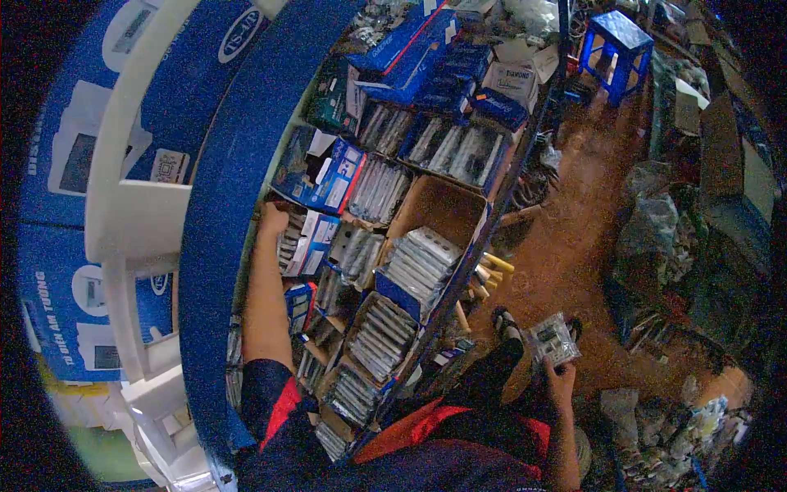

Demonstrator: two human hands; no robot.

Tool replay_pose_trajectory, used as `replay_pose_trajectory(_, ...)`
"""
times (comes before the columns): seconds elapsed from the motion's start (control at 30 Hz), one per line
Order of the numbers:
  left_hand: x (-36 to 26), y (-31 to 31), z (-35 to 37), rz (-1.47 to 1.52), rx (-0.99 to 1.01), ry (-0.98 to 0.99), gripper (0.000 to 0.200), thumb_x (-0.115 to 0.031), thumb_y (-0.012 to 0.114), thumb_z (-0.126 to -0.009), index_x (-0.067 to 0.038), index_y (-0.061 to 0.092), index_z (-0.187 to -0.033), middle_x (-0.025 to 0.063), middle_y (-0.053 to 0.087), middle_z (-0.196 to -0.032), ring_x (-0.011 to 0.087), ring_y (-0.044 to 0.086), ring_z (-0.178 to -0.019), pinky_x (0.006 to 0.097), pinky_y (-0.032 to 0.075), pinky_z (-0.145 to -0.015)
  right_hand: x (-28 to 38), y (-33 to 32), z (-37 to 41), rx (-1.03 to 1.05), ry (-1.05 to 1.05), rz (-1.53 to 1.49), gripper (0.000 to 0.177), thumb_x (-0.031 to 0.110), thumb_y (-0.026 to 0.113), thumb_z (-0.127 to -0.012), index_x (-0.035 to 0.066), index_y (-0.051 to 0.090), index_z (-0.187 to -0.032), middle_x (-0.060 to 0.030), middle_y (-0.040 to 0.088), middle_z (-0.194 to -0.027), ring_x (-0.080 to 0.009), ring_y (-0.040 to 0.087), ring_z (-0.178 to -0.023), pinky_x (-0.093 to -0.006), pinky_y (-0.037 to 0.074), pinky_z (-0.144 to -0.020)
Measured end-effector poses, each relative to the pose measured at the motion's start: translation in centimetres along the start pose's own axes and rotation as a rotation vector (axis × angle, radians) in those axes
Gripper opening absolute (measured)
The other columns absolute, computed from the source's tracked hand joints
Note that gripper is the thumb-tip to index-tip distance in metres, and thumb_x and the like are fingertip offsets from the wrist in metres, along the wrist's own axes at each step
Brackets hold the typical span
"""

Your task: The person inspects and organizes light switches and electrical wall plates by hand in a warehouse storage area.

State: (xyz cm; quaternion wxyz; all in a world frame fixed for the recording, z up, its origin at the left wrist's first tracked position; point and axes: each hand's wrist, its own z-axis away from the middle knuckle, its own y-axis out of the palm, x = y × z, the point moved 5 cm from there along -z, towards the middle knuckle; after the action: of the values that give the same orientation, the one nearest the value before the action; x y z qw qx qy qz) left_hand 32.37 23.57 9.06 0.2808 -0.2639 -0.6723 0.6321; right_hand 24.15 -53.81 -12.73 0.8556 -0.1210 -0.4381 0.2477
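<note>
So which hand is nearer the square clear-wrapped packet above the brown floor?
Right. The right hand grips the packet by its near edge; the left hand is well away, at an open white-and-blue carton.

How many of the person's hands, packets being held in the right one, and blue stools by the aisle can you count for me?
Hands: 2, left hand and right hand
Held wrapped packet: 1
Blue stool: 1
Total: 4
</note>
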Motion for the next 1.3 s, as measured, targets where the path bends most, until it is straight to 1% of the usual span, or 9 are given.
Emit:
replay_pose_trajectory(0.2,0.1,0.4,0.9,0.184,0.055,-0.094,0.042,-0.008,0.056,-0.061,0.007,0.059,-0.101,0.0264,0.057,-0.11,0.0367,0.054,-0.105,0.038,0.041,-0.091,2.8,-0.1,0.6,0.032,-0.04,-0.046,0.047,0.037,0.069,-0.077,-0.006,0.056,-0.093,-0.0145,0.053,-0.091,-0.0253,0.051,-0.084,-0.0369,0.04,-0.076)
replay_pose_trajectory(0.3,5.3,1.1,-0.9,0.028,-0.406,0.142,0.037,-0.026,0.067,-0.07,0.002,0.062,-0.093,0.0161,0.062,-0.099,0.0309,0.057,-0.094,0.0394,0.044,-0.083,5.2,-0.5,1.0,0.148,0.141,-0.094,0.049,0.038,0.068,-0.077,-0.006,0.056,-0.097,-0.0156,0.054,-0.092,-0.0265,0.052,-0.087,-0.0382,0.04,-0.079)
replay_pose_trajectory(0.4,8.5,-3.9,-0.6,0.542,-0.454,-0.289,0.049,-0.041,0.072,-0.069,0.0,0.062,-0.093,0.0129,0.062,-0.096,0.0272,0.056,-0.09,0.0379,0.044,-0.08,3.7,-0.6,1.0,0.0,0.042,0.036,0.05,0.037,0.067,-0.079,-0.006,0.054,-0.102,-0.016,0.053,-0.097,-0.0271,0.051,-0.092,-0.0381,0.04,-0.08)
replay_pose_trajectory(0.6,4.7,-7.4,4.2,1.079,-0.678,-0.214,0.047,-0.041,0.075,-0.068,-0.004,0.056,-0.089,0.0077,0.058,-0.09,0.0203,0.053,-0.085,0.0342,0.043,-0.076,0.3,0.4,-1.0,0.163,-0.056,-0.048,0.041,0.031,0.065,-0.081,-0.006,0.056,-0.099,-0.0166,0.054,-0.101,-0.0255,0.053,-0.092,-0.0363,0.042,-0.079)
replay_pose_trajectory(0.8,-0.9,-3.7,5.4,1.128,-0.651,-0.181,0.048,-0.038,0.079,-0.066,-0.006,0.052,-0.089,0.0053,0.056,-0.089,0.0158,0.052,-0.082,0.032,0.042,-0.074,-0.7,0.8,-1.1,-0.088,-0.254,-0.009,0.03,0.025,0.067,-0.08,-0.005,0.061,-0.082,-0.0087,0.062,-0.076,-0.0177,0.056,-0.07,-0.0331,0.044,-0.066)
replay_pose_trajectory(0.87,0.0,-2.5,5.0,1.116,-0.65,-0.243,0.05,-0.036,0.08,-0.066,-0.006,0.051,-0.093,0.0071,0.056,-0.092,0.0169,0.052,-0.084,0.0323,0.042,-0.075,-0.6,0.4,-0.9,-0.06,-0.229,-0.013,0.031,0.025,0.067,-0.08,-0.005,0.06,-0.084,-0.0092,0.062,-0.079,-0.0176,0.055,-0.071,-0.0327,0.043,-0.066)
replay_pose_trajectory(1.0,-1.2,-2.5,5.3,0.639,-0.391,0.031,0.052,-0.038,0.067,-0.079,0.0,0.05,-0.111,0.0122,0.053,-0.113,0.0254,0.048,-0.105,0.0363,0.035,-0.092,-1.8,0.5,-0.9,-0.06,-0.167,-0.022,0.032,0.026,0.066,-0.081,-0.005,0.06,-0.086,-0.0102,0.061,-0.082,-0.0182,0.054,-0.073,-0.0327,0.043,-0.068)
replay_pose_trajectory(1.13,-0.6,-2.4,4.7,0.962,-0.125,0.137,0.053,-0.028,0.067,-0.079,0.001,0.045,-0.118,0.0117,0.051,-0.117,0.0256,0.047,-0.108,0.0342,0.034,-0.095,4.9,-1.0,0.4,0.026,-0.094,-0.059,0.034,0.028,0.066,-0.081,-0.005,0.06,-0.088,-0.0117,0.059,-0.085,-0.0213,0.054,-0.077,-0.0347,0.042,-0.072)
replay_pose_trajectory(1.3,-4.7,-6.3,7.0,0.802,-0.227,0.152,0.044,-0.008,0.068,-0.076,-0.005,0.049,-0.115,0.0064,0.054,-0.108,0.0192,0.05,-0.099,0.0308,0.041,-0.088,1.5,0.3,-0.7,0.004,-0.134,-0.008,0.037,0.03,0.067,-0.079,-0.005,0.06,-0.089,-0.0155,0.058,-0.091,-0.0265,0.055,-0.083,-0.0362,0.042,-0.074)
